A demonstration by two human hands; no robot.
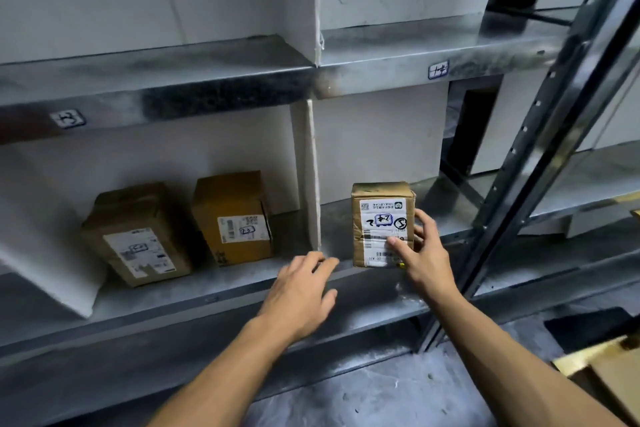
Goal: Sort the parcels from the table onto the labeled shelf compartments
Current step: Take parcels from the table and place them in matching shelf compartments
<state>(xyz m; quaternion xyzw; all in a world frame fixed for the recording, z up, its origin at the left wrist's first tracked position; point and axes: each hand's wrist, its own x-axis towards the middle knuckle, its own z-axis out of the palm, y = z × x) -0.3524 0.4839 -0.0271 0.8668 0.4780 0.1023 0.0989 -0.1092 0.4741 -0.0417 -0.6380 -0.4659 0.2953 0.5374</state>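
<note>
Parcel point(382, 224) stands upright on the lower shelf point(346, 291), in the compartment at 3 o'clock of the white divider point(313, 177), with its label facing me and its base near the front lip. My right hand point(420, 250) is on it: the thumb presses the label face and the fingers point(423, 218) curl round the side at 3 o'clock, so they are clamped lightly on the box. My left hand point(301, 288) hovers at 8 o'clock of the parcel, fingers apart and relaxed, holding nothing, over the shelf lip at the foot of the divider. I judge the step in hand to be the set-down. To do it well I would slide the box toward 12 o'clock until it is clear of the lip, keeping it square and label-out. Then I would let the fingers spread and draw back toward 6 o'clock without dragging it, since a tall, narrow box may tip. The shelf tag point(438, 69) at 12 o'clock is too blurred for me to check.
</note>
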